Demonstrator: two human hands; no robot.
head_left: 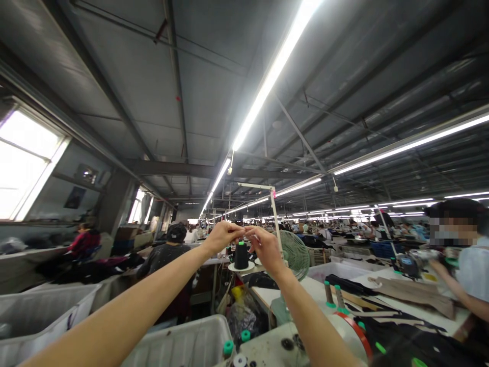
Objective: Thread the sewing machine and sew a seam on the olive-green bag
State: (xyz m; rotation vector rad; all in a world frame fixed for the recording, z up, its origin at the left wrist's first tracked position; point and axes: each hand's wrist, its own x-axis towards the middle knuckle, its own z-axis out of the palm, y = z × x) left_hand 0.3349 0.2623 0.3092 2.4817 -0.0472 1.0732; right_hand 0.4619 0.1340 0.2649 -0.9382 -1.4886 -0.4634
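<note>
Both arms reach forward and up, and the fingertips meet just above a black thread cone point(241, 256). My left hand point(224, 235) is closed in a pinch, thumb against forefinger. Opposite it, my right hand point(266, 248) pinches too, its tips touching or almost touching the left ones. Whatever lies between the fingers is too fine to make out. The cone has a green top and stands upright on a round white holder point(241, 266). Behind my right wrist rises a pale thread-stand pole point(275, 216).
Below me is a sewing machine point(267, 351) with small green-ended spools. A green fan point(294, 255) stands beyond my right wrist. White bins point(187, 341) are at lower left. Black and brown fabric pieces point(416, 295) cover the right table, where a co-worker point(473, 260) sits.
</note>
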